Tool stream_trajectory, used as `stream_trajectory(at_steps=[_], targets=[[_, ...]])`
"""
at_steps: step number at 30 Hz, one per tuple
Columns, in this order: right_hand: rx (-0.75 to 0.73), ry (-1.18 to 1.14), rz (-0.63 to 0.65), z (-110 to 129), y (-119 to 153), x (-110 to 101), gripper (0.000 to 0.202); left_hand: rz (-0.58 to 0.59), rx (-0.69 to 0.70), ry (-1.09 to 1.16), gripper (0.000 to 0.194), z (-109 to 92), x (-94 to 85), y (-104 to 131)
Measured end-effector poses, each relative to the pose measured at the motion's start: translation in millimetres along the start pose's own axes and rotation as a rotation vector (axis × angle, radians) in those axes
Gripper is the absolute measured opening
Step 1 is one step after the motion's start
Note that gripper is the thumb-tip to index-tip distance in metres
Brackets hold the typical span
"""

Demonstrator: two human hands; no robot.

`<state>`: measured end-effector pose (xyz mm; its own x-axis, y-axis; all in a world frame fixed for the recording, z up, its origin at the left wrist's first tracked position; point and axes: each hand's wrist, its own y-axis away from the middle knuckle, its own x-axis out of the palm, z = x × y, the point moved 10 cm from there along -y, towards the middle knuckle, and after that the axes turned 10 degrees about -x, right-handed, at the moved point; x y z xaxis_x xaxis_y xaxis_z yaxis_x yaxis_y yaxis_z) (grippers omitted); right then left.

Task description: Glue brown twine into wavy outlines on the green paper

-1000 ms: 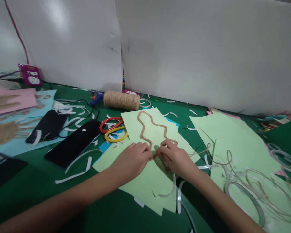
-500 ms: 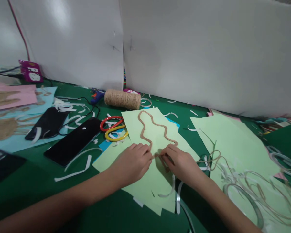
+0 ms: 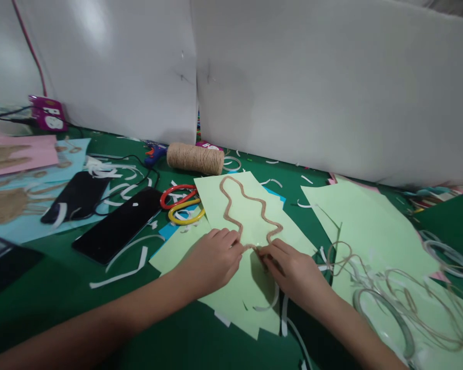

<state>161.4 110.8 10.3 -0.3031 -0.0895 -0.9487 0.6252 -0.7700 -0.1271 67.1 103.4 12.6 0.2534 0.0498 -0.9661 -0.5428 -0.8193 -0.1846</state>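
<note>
Brown jute twine (image 3: 263, 209) lies in a wavy, tree-like outline on a pale green paper sheet (image 3: 243, 192). My left hand (image 3: 216, 262) is closed, its fingertips pinching the twine at the lower left of the outline. Opposite it, my right hand (image 3: 291, 264) pinches the twine near the bottom middle, fingers pressed together. A short piece of twine runs between the two hands. Scissors with a red and a yellow handle (image 3: 185, 211) lie left of the sheet, their blades hidden under paper. Behind them rests a spool of jute twine (image 3: 195, 158).
Two dark phones, the nearer phone (image 3: 118, 226) among them, lie at left by white paper strips (image 3: 119, 272). A blue glue gun (image 3: 155, 154) sits beside the spool. Loose twine (image 3: 412, 308) and a tape ring (image 3: 386, 313) cover green paper at right. White panels (image 3: 332, 92) stand behind.
My right hand has shifted slightly down and right, uncovering more of the outline's lower right side. My left hand stays nearly where it was, still pinching.
</note>
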Motion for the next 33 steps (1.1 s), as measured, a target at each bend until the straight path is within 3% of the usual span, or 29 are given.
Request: stream_trajectory(at_steps=[12, 20, 27, 33], targets=[[0.179, -0.271, -0.047, -9, 18, 7, 0.026, 0.001, -0.007, 0.025, 0.024, 1, 0.1, -1], [0.198, -0.398, -0.072, -12, 20, 6, 0.024, -0.005, -0.022, 0.020, 0.026, 2, 1.9, -2], [0.224, -0.200, -0.051, -14, 23, 6, 0.019, -0.006, -0.011, 0.033, 0.023, 3, 2.0, -1], [0.129, 0.019, -0.113, -3, 23, 0, 0.025, -0.008, -0.022, 0.041, 0.019, 3, 1.7, 0]])
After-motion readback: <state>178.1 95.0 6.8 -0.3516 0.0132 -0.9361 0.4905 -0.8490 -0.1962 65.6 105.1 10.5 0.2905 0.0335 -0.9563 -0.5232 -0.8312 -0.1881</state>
